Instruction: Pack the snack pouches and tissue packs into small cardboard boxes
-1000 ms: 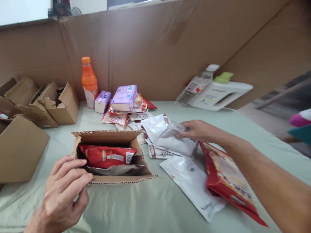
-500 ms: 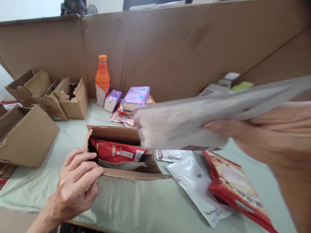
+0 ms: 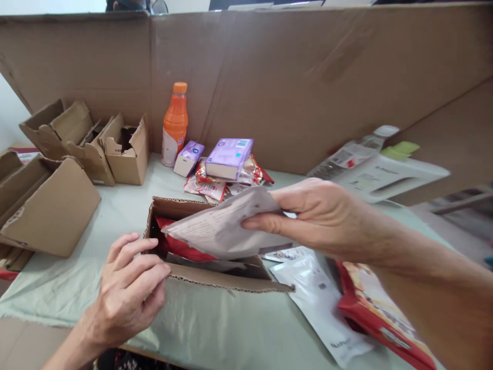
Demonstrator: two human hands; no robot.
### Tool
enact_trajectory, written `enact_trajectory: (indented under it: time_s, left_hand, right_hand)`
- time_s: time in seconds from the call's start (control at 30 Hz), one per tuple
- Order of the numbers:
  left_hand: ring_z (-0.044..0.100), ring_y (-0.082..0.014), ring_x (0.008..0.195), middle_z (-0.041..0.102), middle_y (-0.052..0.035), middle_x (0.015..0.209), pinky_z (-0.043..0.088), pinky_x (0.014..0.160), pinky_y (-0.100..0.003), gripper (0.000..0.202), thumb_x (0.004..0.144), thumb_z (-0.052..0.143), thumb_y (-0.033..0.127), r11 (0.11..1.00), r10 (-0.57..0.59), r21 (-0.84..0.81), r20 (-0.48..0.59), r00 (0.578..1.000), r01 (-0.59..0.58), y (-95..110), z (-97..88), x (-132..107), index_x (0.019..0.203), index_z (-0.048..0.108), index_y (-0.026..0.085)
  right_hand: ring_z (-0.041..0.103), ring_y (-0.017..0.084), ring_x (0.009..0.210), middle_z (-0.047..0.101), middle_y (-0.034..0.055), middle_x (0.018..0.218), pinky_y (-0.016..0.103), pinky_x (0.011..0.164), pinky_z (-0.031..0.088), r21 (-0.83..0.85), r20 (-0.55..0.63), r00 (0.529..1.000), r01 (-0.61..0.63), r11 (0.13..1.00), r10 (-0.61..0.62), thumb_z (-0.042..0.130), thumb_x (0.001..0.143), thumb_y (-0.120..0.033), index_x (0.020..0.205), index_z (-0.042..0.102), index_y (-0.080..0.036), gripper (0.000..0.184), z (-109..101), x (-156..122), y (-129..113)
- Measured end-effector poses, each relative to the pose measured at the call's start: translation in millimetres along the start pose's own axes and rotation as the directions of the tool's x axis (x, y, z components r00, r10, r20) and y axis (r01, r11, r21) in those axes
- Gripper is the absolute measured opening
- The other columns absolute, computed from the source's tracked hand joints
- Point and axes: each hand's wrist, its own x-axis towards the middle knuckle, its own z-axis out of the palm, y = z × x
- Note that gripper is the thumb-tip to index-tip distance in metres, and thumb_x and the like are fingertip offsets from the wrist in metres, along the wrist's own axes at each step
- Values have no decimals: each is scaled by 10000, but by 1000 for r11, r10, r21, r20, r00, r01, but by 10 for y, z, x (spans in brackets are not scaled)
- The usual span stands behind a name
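Observation:
An open cardboard box (image 3: pixel 231 280) stands before me on the green cloth. My left hand (image 3: pixel 131 288) grips its near left corner, fingers curled over the rim. Inside lies a red packet (image 3: pixel 188 249), partly covered, with a greyish packet low along the near wall. My right hand (image 3: pixel 304 216) pinches a flat grey pouch (image 3: pixel 231 221) with printed text between thumb and fingers. The pouch is tilted over the opening, its left tip down at the red packet; whether they touch, I cannot tell. Right of the box lie a white pouch (image 3: pixel 319 303) and a red food packet (image 3: pixel 385 313).
Behind the box stand an orange drink bottle (image 3: pixel 175 123), two purple packs, the larger one (image 3: pixel 229 156) resting on snack packets (image 3: pixel 210 187). Several cardboard boxes (image 3: pixel 54 205) are at left. A clear bottle (image 3: pixel 354 151) and a white jug (image 3: pixel 400 177) lean at the cardboard wall (image 3: pixel 269 87).
My right hand has brought the grey pouch left and down, from above the right side to the box opening. My left hand keeps its grip on the box corner.

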Motion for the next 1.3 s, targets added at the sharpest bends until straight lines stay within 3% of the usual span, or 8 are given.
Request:
enact_trajectory:
  time_s: [0.17,0.33,0.4,0.53,0.63,0.83,1.13,1.3]
  left_hand:
    - [722,-229,1045,774,-10,839,509,1040,-451,252,852,607,1,1000,-4,-7,2,1000,4,-3,8,7,985,661,209]
    - [731,-221,1021,771,0,817,515,1026,-436,251,846,613,4,1000,-9,-6,-9,1000,9,5,-3,25,969,659,218]
    - [728,-222,1030,774,-2,825,511,1030,-434,247,846,611,2,1000,-5,-14,-4,1000,5,2,-6,23,963,657,215]
    - [717,-221,1042,773,-7,838,504,1040,-437,241,862,608,2,1000,4,-22,-1,1000,-4,-6,11,9,977,657,209]
    - [706,-222,1051,770,-14,847,493,1052,-438,241,863,614,-7,999,4,-34,-5,1000,-4,-5,32,4,989,660,193]
    - [709,-222,1045,765,-11,835,499,1041,-437,242,868,604,-7,1000,5,-17,-1,1000,-5,4,42,21,985,659,197]
    - [699,-223,1066,764,-19,844,490,1049,-432,236,862,618,-16,1000,4,-17,7,1000,-4,-9,56,50,976,657,187]
    - [696,-228,1075,759,-24,840,491,1055,-432,230,839,613,-13,998,25,-49,15,1000,-25,-21,52,13,956,654,181]
  right_hand:
    - [282,90,500,340,-62,517,250,478,249,-95,153,988,-10,995,24,500,950,-379,608,461,-206,385,198,136,-18]
    - [487,117,581,607,-31,669,234,536,344,-97,347,930,-91,991,120,621,839,-292,880,656,-200,106,306,217,-28]
    - [542,136,629,677,-5,759,242,559,373,-102,405,909,-66,993,103,612,813,-235,964,688,-199,172,265,204,-36]
    - [470,115,561,601,-31,640,244,545,359,-30,514,857,-6,1000,20,489,828,-142,742,609,-208,162,187,197,-30]
    - [474,107,547,568,-44,603,234,528,363,72,600,799,-106,992,42,467,803,-113,677,509,-210,164,203,266,-22]
    - [502,108,527,600,-35,580,245,542,348,-97,524,848,-37,995,82,470,792,-81,654,486,-207,188,333,392,-52]
    - [448,95,513,554,-38,573,248,527,322,-51,412,910,-18,999,38,468,881,-140,654,472,-205,236,346,300,-70]
    - [435,101,494,504,-32,557,246,468,349,50,148,988,-38,998,30,488,948,-381,658,522,-213,337,99,78,-24]
